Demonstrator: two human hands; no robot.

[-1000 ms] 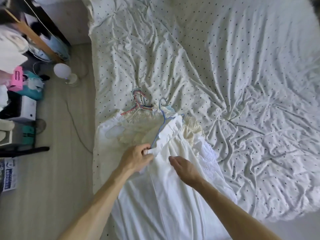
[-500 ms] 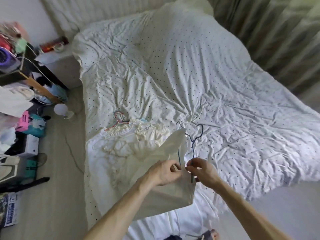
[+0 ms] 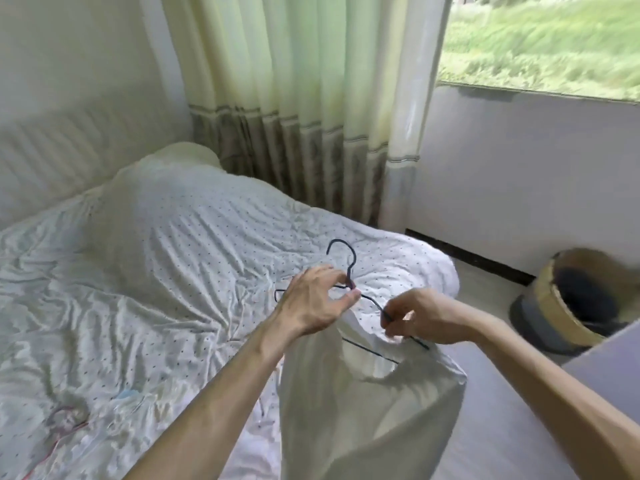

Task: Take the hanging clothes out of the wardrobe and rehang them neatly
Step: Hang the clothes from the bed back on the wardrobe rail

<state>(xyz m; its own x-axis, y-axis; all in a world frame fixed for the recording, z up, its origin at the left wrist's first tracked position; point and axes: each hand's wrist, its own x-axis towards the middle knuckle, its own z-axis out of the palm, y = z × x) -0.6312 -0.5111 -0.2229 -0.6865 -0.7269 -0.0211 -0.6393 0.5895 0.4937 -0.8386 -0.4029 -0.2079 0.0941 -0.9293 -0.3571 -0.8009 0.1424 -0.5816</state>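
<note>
A white garment hangs from a dark blue wire hanger held up over the bed's foot corner. My left hand pinches the hanger at its neck, just under the hook. My right hand grips the hanger's right shoulder wire together with the garment's top edge. The garment drapes down in front of my forearms. More clothes and a pink hanger lie blurred on the bed at the lower left.
The bed with a dotted white cover fills the left half. Pale curtains hang behind it and a window is at upper right. A round basket stands on the floor at right. A grey surface corner juts in there.
The view has swung up and to the right, away from the clothes pile. Both hands have lifted the white garment on the blue hanger off the bed and now hold it in the air.
</note>
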